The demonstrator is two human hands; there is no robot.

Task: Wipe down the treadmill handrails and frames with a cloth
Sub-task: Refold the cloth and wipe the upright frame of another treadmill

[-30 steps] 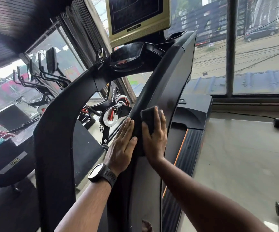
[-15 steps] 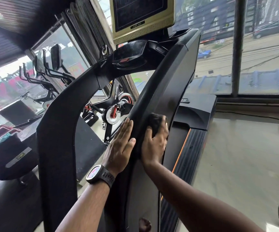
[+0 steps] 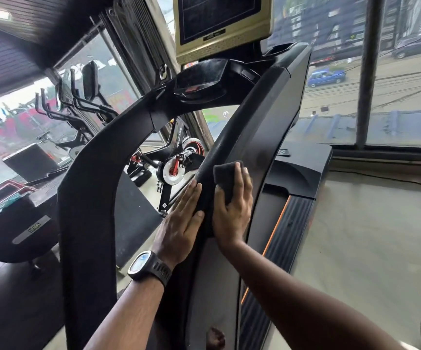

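You are partway through wiping the right handrail (image 3: 244, 114), which climbs from centre frame toward the screen (image 3: 219, 18) at the top. Your right hand (image 3: 233, 213) lies flat with fingers straight, pressing the dark cloth (image 3: 225, 176) against the rail's outer face at centre frame. Your left hand (image 3: 182, 221), also flat and holding nothing, rests on the rail's padded inner edge just beside it, probably to steady you. The next move, as I judge it, calls for a firm stroke along the rail with even pressure. The left handrail (image 3: 90, 188), at the left of the frame, needs wiping too.
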